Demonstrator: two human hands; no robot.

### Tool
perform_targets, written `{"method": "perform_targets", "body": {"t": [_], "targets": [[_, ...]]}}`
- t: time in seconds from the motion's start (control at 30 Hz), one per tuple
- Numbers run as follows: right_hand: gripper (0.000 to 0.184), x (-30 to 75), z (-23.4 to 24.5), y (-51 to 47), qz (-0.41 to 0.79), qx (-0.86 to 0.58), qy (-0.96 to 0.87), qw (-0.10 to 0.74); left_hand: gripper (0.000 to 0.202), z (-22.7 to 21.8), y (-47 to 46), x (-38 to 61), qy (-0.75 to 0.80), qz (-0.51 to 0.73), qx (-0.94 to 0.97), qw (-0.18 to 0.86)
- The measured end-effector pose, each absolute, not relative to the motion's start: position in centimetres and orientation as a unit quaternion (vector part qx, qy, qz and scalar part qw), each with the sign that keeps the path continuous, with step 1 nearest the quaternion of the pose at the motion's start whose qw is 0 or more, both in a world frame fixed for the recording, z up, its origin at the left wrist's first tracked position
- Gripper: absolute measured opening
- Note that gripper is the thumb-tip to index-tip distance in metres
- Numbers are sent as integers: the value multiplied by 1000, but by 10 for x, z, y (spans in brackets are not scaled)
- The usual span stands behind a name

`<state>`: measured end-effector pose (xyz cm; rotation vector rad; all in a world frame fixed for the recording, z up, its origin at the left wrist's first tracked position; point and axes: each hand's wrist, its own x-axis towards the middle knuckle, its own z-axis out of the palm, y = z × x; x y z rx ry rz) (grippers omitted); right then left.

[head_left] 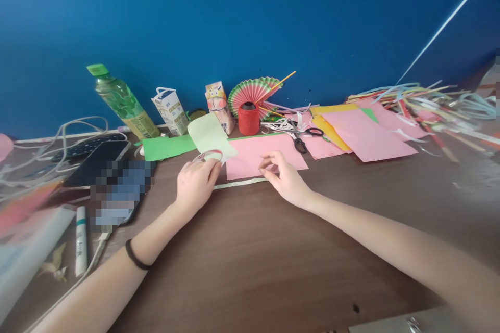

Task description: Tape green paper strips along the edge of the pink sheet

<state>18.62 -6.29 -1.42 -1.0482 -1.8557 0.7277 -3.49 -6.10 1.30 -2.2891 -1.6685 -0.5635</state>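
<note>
My left hand [197, 182] is closed on a roll of clear tape [210, 154], whose upper rim shows above the fingers. My right hand [288, 179] hovers over a pink paper sheet [244, 158], thumb and forefinger brought together in a pinch. Anything between those fingertips is too small to make out. A narrow pale green paper strip [242, 183] lies on the table between both hands. Just behind my left hand, a pale green sheet [209, 135] overlaps the pink one and a bright green sheet [167, 147].
Black-handled scissors [300, 144] lie right of a red thread spool [249, 118] and a folded paper fan [240, 96]. Pink paper [367, 132] and loose strips [437, 109] cover the right. Left stand a green bottle [123, 99] and carton [172, 112]; a phone [125, 192] and marker [80, 242] lie nearer.
</note>
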Motion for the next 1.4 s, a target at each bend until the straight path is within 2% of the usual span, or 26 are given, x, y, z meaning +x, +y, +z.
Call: {"method": "perform_targets", "body": {"t": [0.1, 0.2, 0.33, 0.6, 0.8, 0.97, 1.13, 1.27, 1.37, 1.4], "targets": [[31, 187, -16, -60, 302, -419, -763, 389, 29, 10, -57, -40, -575, -147, -790, 156], [37, 187, -17, -59, 292, -409, -787, 358, 21, 11, -58, -38, -585, -156, -780, 159], [37, 187, -18, -60, 316, -386, -786, 364, 21, 12, -62, -28, -540, -177, -817, 100], [40, 182, -18, -66, 402, -313, -765, 394, 21, 17, -73, -13, -446, -173, -863, -166], [35, 177, -14, -69, 426, -305, -691, 498, 22, 28, -81, -7, -466, -201, -740, -442], [35, 176, -5, -73, 463, -272, -691, 484, 19, 37, -87, -5, -389, -145, -662, -624], [34, 175, -2, -76, 462, -270, -702, 469, 26, 30, -86, -5, -399, -183, -627, -643], [18, 179, 1, -71, 404, -317, -712, 478, 22, 22, -82, -4, -452, -248, -559, -649], [3, 183, 3, -67, 383, -327, -744, 440, 18, 21, -79, -4, -460, -249, -553, -649], [4, 184, 3, -67, 390, -324, -750, 425, 17, 21, -79, -4, -463, -241, -563, -641]]}}
